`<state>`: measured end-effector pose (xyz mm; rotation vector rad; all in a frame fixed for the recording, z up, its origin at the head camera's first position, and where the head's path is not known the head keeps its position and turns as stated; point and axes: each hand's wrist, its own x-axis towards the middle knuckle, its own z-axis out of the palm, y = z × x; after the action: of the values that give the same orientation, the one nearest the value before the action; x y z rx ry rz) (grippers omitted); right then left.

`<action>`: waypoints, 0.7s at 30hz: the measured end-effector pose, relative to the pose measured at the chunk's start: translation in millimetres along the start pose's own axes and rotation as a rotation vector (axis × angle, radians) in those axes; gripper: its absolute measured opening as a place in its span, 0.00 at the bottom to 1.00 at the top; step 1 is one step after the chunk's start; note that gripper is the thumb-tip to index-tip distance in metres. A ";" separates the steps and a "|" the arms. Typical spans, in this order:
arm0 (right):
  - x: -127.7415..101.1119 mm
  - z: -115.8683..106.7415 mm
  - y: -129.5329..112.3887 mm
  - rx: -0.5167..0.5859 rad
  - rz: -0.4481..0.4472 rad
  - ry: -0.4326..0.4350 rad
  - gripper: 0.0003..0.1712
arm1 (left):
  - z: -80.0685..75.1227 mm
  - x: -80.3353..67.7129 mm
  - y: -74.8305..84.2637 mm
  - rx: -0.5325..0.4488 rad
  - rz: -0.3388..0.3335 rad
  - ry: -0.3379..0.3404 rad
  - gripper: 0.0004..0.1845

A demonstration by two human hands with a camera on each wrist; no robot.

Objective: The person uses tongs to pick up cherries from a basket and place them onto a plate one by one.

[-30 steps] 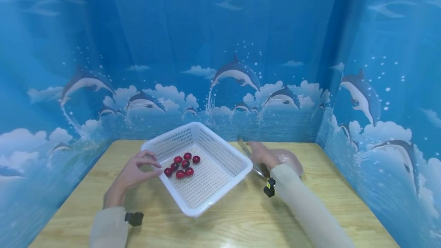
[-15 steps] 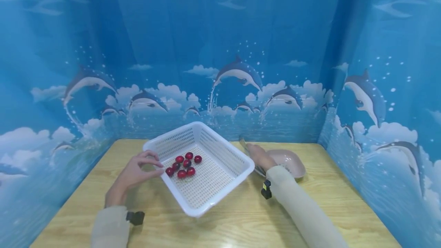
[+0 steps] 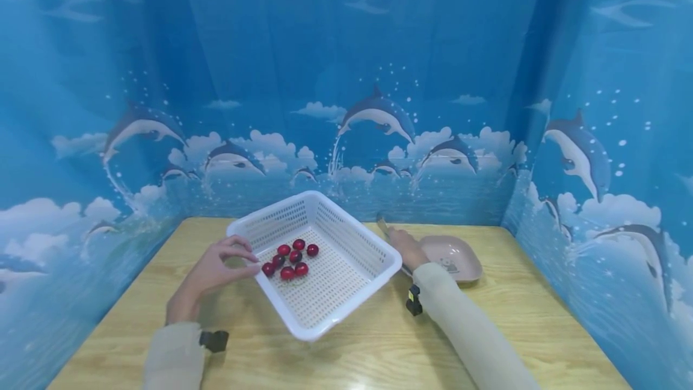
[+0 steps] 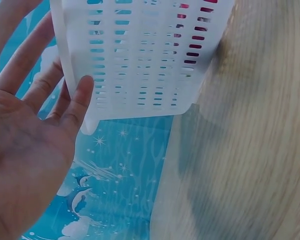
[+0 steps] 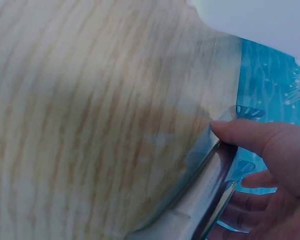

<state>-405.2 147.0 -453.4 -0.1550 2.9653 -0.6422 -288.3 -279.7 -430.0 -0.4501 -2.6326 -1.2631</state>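
Wood all over from the head view, with table (image 3: 541, 318) under a basket (image 3: 355, 225) of red fruits (image 3: 289, 257). Pinches the basket's left rim with left hand (image 3: 213, 269); curls right hand (image 3: 406, 248) round tongs (image 3: 382, 223) beside a pink dish (image 3: 460, 257).

From the left wrist: presses thumb on basket (image 4: 140, 60) wall, left hand (image 4: 25, 150) fingers behind the edge.

From the right wrist: wraps right hand (image 5: 270, 165) on tongs (image 5: 210, 195), low by the table.

Looks like the tongs pick-up step; next calls for a firm hold and a steady basket.

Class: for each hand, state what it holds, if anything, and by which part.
The right hand grips metal tongs along their arms, thumb on top. The left hand holds the white basket at its left rim.
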 end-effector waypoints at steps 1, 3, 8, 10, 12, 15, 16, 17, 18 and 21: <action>0.1 -0.9 -0.3 -0.011 -0.004 0.006 0.26 | -0.2 0.2 0.8 0.007 -0.002 0.000 0.11; -0.5 -2.5 -1.0 -0.020 -0.008 0.021 0.22 | -0.8 0.3 2.4 0.017 -0.009 -0.001 0.12; -2.0 -9.3 -0.8 -0.006 -0.033 0.050 0.24 | -3.5 -0.2 6.0 0.036 -0.031 -0.008 0.14; -1.8 -12.2 -0.1 0.016 -0.046 0.057 0.28 | -4.5 -0.6 6.2 0.044 -0.036 -0.008 0.15; -1.6 -14.5 0.2 0.047 -0.055 0.062 0.31 | -5.1 -1.0 5.1 0.039 -0.040 -0.004 0.15; -1.3 -17.0 1.4 0.068 -0.070 0.074 0.36 | -4.9 -1.4 2.9 0.017 -0.033 0.003 0.14; -1.2 -17.8 1.8 0.074 -0.085 0.083 0.37 | -4.6 -1.5 2.3 0.006 -0.031 0.005 0.14; -1.5 -18.7 2.0 0.082 -0.098 0.084 0.38 | -4.3 -1.6 2.6 -0.005 -0.029 0.005 0.14; -1.8 -19.8 2.5 0.087 -0.108 0.086 0.40 | -4.1 -1.8 3.2 -0.014 -0.026 0.005 0.14; -4.5 -25.6 2.6 0.095 -0.131 0.098 0.40 | -3.6 -2.3 5.4 -0.036 -0.022 0.004 0.14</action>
<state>-404.0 160.3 -431.0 -0.3214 3.0295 -0.8282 -284.1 -279.8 -424.5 -0.4248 -2.6227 -1.3181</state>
